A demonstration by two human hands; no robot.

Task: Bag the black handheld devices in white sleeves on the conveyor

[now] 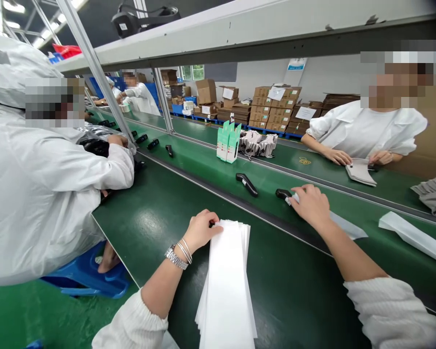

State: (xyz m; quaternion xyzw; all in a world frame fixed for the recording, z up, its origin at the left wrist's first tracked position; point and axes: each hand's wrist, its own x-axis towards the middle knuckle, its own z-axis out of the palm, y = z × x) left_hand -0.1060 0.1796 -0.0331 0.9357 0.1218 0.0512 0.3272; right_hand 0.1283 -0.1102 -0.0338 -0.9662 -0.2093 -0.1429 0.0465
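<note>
A stack of long white sleeves (229,286) lies on the green table, its far end under the fingers of my left hand (200,230). Those fingers are bent and closed at the stack's top corner, with a small dark bit showing between them. Out on the green belt, my right hand (311,206) has its fingers curled at a black handheld device (284,194) and the end of a white sleeve (347,226), which runs out behind my wrist. Another black device (246,184) rests on the belt to the left of that hand.
Green-and-white boxes (228,141) stand beyond the belt beside a pile of grey pieces (257,144). Another white sleeve (414,235) lies at right. A person in white sits close at left; another across handles grey sheets (361,171). A metal shelf (240,36) spans overhead.
</note>
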